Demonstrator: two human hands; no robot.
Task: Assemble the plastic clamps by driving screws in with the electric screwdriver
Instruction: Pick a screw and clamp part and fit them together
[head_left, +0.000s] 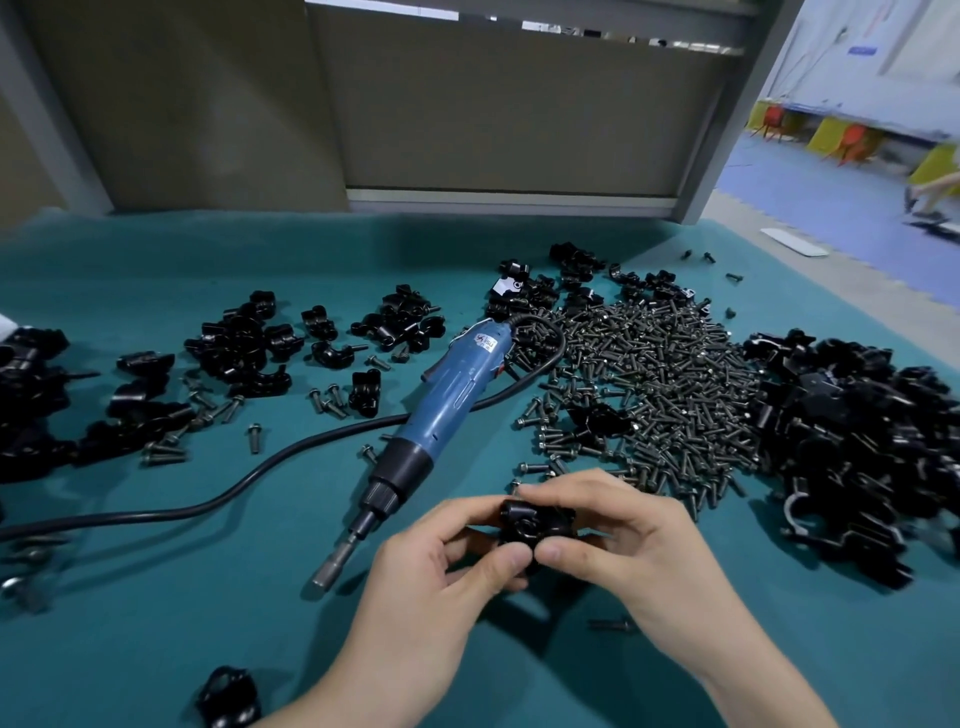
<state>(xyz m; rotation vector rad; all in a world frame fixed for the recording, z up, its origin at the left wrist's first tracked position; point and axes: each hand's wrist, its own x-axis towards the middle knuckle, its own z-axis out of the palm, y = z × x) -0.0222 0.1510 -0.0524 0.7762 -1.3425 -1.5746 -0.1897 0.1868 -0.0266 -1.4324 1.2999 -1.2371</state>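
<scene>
- Black plastic clamp is held between both hands over the teal surface, at the near centre.
- The left hand is curled round the clamp's left side, with the thumb pressed to its front.
- The right hand is pinched on the clamp's right side, with its thumb tip set beside the left thumb.
- The blue electric screwdriver is laid flat just left of the hands, untouched, bit end towards the person.
- Its black cable is trailed away to the left.
- A heap of screws is spread behind the hands.
- Black clamp parts are piled at right; further clamps are scattered at left.
</scene>
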